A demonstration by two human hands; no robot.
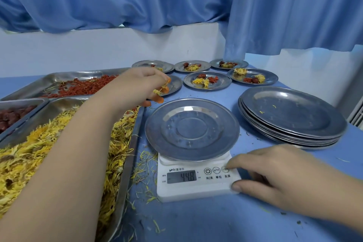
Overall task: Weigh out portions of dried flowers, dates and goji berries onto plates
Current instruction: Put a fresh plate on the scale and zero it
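- Blue desk (196,222): scale (196,189) near the front edge, empty plate (192,129) on it
- right hand (284,179), fingers relaxed, touches the tare button (225,169)
- left hand (137,86) pinches dried flowers (159,91) over the tray (129,163) corner, likely plate-bound after zeroing

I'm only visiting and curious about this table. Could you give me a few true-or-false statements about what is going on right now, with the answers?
1. The plate on the scale is empty. True.
2. The right hand is lifting the plate. False: it rests at the scale, with a fingertip on a button.
3. The left hand pinches a yellow dried flower. True.
4. The display is blank. False: it shows digits.
5. The nearest tray holds red berries. False: it holds yellow flowers; the goji berries lie in a tray farther back.
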